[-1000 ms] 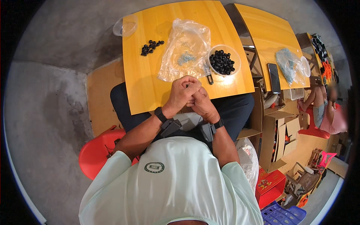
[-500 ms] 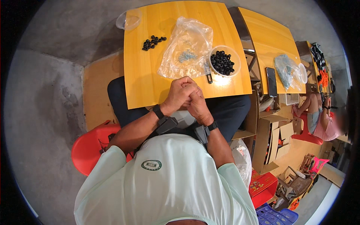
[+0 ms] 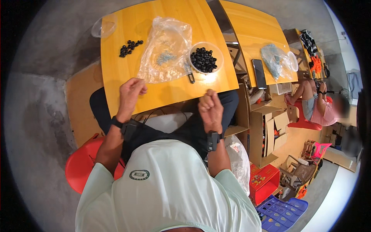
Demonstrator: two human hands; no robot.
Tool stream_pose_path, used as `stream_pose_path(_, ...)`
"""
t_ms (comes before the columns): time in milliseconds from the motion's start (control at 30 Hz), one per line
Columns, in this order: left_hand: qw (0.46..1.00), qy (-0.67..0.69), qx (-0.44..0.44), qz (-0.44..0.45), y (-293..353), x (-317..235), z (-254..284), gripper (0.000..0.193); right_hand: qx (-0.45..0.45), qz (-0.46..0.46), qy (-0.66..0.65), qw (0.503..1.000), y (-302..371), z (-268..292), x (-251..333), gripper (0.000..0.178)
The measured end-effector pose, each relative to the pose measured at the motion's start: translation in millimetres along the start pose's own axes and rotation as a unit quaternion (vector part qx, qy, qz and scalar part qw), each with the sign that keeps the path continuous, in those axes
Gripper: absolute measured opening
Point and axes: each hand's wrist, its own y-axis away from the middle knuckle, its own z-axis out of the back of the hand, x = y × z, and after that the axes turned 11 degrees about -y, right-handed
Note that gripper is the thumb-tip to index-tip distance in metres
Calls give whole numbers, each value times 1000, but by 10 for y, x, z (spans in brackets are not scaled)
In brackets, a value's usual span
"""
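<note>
My left hand is raised over the near left edge of the yellow table, its fingers curled in and no object showing in them. My right hand hovers by the table's near right edge, also with bent, closed fingers and nothing visible in it. Beyond them lies a clear plastic bag with small silvery pieces on it. Right of the bag stands a clear round tub of black beads. A small black-handled tool rests beside the tub. Several loose black beads lie left of the bag.
An empty clear tub sits at the table's far left corner. On a second table are a phone, another plastic bag and a white tub. Cardboard boxes stand to the right; farther off sits another person.
My hands were clasped together at the table's near edge; they have now parted, the left going left and the right going right. The whole view has shifted, so the table appears farther left.
</note>
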Motion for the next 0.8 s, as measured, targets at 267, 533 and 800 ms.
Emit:
stream_pose_path(267,999,-27,-46,9,28,89,398,17,-213,169,119,955,769,789,1506,22)
stream_pose_path(533,967,-186,-151,-85,-754,101,739,18,-422,150,150,881,1209,1939,2209,24)
stream_pose_path(800,866,-445,-169,-155,-1149,36,779,28,-355,196,280,870,786,696,1430,31)
